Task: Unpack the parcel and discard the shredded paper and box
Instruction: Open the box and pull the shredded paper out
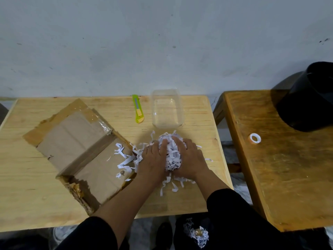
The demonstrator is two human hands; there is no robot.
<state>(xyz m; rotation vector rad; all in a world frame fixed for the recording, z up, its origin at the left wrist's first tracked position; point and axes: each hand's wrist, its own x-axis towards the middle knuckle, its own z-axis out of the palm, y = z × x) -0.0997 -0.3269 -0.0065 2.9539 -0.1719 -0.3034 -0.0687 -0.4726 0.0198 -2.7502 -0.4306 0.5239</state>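
An opened cardboard box (77, 152) lies on the light wooden table (27, 186), left of centre, with its flaps spread and a few white strips inside. To its right sits a heap of white shredded paper (172, 154). My left hand (153, 157) and my right hand (189, 156) press against the heap from either side, cupping it between them. Loose strips lie scattered around my wrists and toward the box. A clear plastic container (166, 108) stands just behind the heap.
A green and yellow utility knife (137, 109) lies left of the container. A second, darker table (279, 159) at the right carries a tape roll (255, 138) and a black bin (310, 98). More shredded paper (196, 233) lies below the table edge.
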